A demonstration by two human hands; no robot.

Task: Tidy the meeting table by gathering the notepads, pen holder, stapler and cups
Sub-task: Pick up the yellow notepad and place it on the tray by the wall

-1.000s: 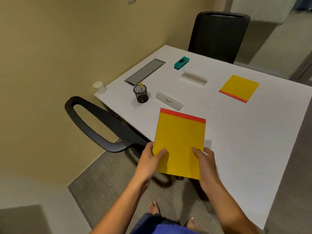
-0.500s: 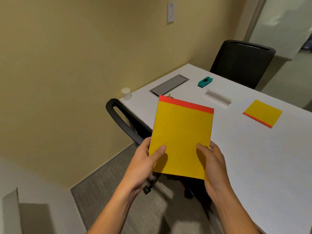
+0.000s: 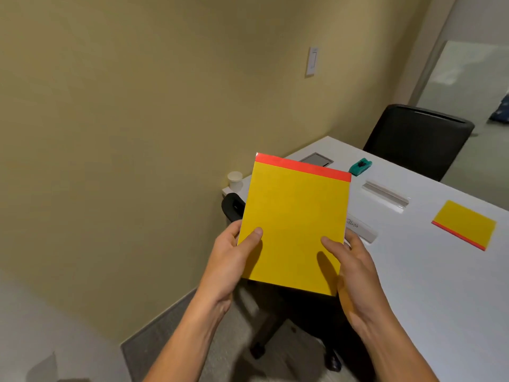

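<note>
A yellow notepad [image 3: 294, 224] with a red top strip is held up in front of me, clear of the table. My left hand [image 3: 234, 257] grips its lower left edge with the thumb on the cover. My right hand [image 3: 349, 263] grips its lower right edge the same way. A second yellow notepad [image 3: 465, 224] lies flat on the white table [image 3: 440, 285] at the right. A teal stapler [image 3: 360, 166] sits near the table's far end. A white paper cup [image 3: 235, 180] stands on the table's left corner. The held pad hides the pen holder.
A black office chair [image 3: 418, 139] stands at the table's far end, and another chair [image 3: 234, 208] sits below my hands at the near side. Two name-plate holders [image 3: 385, 194] lie on the table. A grey cable hatch [image 3: 316, 159] peeks out behind the pad.
Both hands have lifted the notepad off the table and higher toward me. The view has tilted up, and the pad now covers the pen holder.
</note>
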